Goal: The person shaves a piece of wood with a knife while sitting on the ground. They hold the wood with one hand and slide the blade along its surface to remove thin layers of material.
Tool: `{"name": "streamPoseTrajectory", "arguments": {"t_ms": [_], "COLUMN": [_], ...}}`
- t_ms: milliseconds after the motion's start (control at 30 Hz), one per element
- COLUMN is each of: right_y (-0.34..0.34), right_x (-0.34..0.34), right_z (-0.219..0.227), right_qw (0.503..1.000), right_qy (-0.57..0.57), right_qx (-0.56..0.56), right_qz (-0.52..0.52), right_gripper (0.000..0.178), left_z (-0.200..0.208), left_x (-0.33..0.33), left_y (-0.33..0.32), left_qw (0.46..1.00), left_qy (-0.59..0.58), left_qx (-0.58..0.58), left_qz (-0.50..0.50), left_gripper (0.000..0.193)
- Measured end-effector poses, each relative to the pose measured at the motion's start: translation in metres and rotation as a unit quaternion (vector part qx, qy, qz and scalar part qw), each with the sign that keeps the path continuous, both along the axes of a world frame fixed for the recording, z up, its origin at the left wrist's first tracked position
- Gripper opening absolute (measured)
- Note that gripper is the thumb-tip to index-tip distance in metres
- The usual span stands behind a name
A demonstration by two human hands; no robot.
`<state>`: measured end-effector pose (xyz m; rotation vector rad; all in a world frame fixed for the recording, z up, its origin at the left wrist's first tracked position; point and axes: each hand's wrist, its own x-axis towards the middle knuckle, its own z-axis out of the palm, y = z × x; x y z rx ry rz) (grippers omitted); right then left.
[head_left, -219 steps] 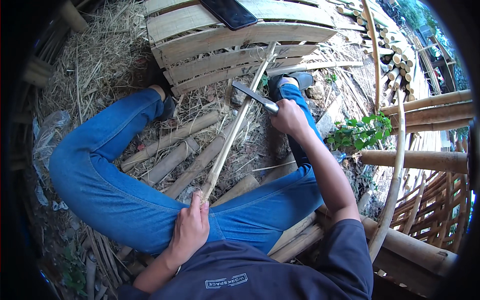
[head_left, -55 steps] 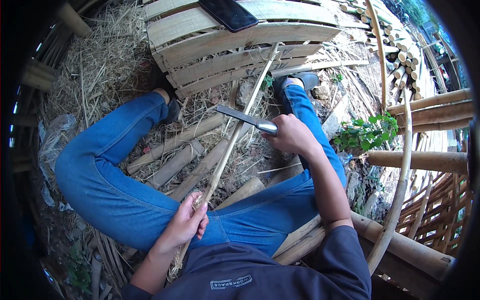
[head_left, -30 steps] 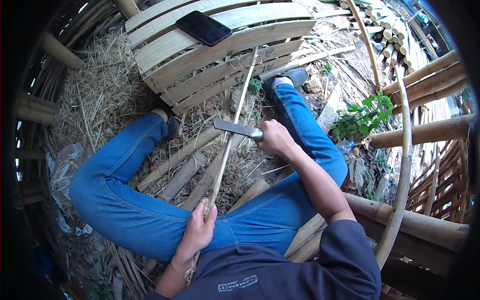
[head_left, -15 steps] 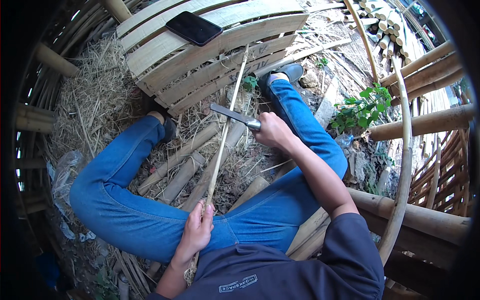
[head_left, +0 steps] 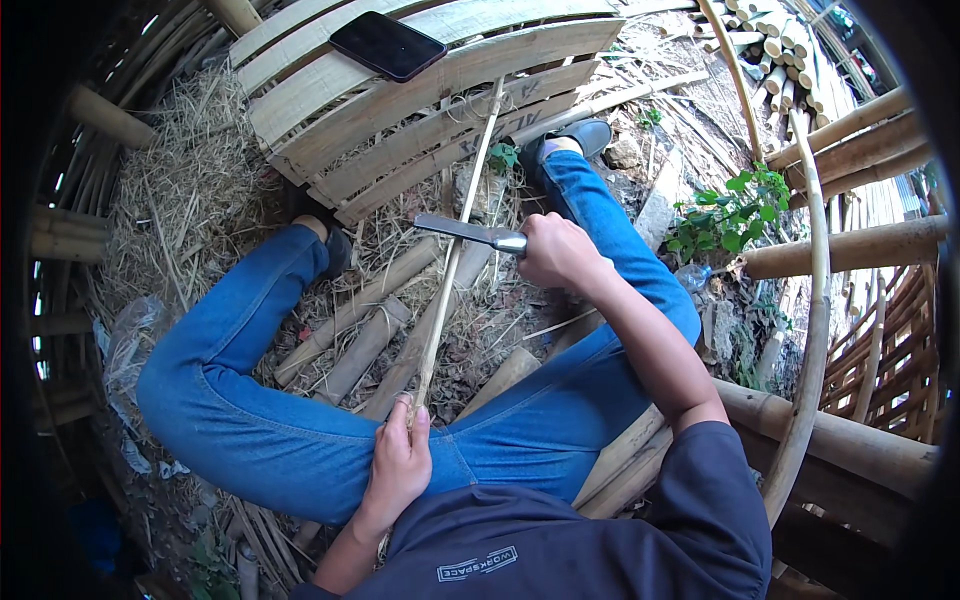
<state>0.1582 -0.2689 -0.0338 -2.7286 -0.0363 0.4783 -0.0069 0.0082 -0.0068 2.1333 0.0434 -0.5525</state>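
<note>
A long, thin bamboo strip (head_left: 462, 235) slants up from my lap toward a slatted wooden crate. My left hand (head_left: 401, 455) is closed around its lower end, close to my left thigh. In my right hand (head_left: 560, 250) is a knife (head_left: 462, 230) with a flat, straight blade and a metal collar; the fingers wrap its handle, which is mostly hidden. The blade points left and lies across the strip around its middle. Whether the edge bites into the strip cannot be made out.
The slatted crate (head_left: 450, 75) stands in front of my feet, a black phone (head_left: 388, 46) on top. Bamboo pieces (head_left: 365, 350) and shavings (head_left: 180, 190) cover the ground between and beside my legs. A leafy plant (head_left: 728, 215) and bamboo rails (head_left: 850, 247) are at the right.
My right hand and the knife have shifted slightly, the blade now lying more level across the strip. My left hand keeps its hold, nearly in the same place.
</note>
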Motion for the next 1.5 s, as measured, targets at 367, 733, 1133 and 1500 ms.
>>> {"name": "streamPoseTrajectory", "arguments": {"t_ms": [367, 733, 1133, 1500], "right_y": [-0.01, -0.035, -0.02, -0.04], "right_x": [-0.009, 0.024, 0.018, 0.063], "right_z": [-0.025, -0.025, -0.021, -0.046], "right_qw": [0.996, 0.996, 0.998, 0.992], "right_qy": [-0.085, -0.058, -0.066, -0.072], "right_qx": [0.009, 0.011, 0.015, 0.034], "right_qz": [0.005, -0.066, 0.002, -0.097], "right_gripper": [0.018, 0.024, 0.024, 0.024], "left_z": [-0.022, -0.025, -0.011, 0.0], "left_x": [-0.01, -0.011, -0.009, -0.004], "left_y": [0.008, 0.01, 0.004, 0.0], "left_qw": [0.999, 0.997, 0.999, 0.998], "left_qy": [-0.008, -0.001, -0.021, 0.061], "left_qx": [-0.046, -0.068, -0.033, -0.004], "left_qz": [0.012, 0.02, 0.004, 0.012], "left_gripper": [0.027, 0.026, 0.03, 0.035]}}
